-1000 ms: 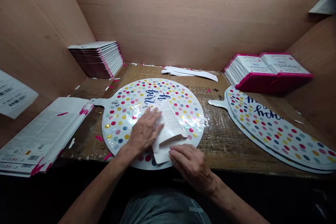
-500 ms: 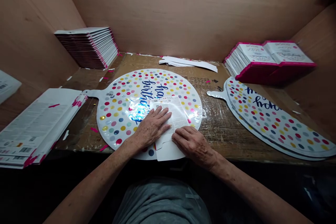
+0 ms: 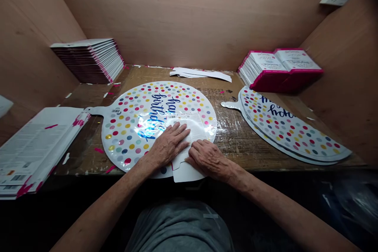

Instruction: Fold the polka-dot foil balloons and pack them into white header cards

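Note:
A round dotted foil balloon (image 3: 132,122) with blue lettering lies flat on the cardboard-covered table, its neck pointing left. On its lower right part rests a white printed card (image 3: 189,171) with a folded flap near the table's front edge. My left hand (image 3: 169,143) lies flat on the card, fingers stretched out and slightly apart. Beside it, my right hand (image 3: 208,159) rests on the card's right side with its fingers curled together; whatever is under those fingertips is hidden.
Flat printed cards (image 3: 26,149) lie at left, below a stack of folded cards (image 3: 88,61). White paper strips (image 3: 201,74) lie at the back. Pink-edged packets (image 3: 280,71) stand back right, behind more dotted balloons (image 3: 295,134).
The whole view has shifted, so the table's things appear further left. My right hand has moved slightly closer to my left hand, its fingers more curled. My left hand stays flat on the card.

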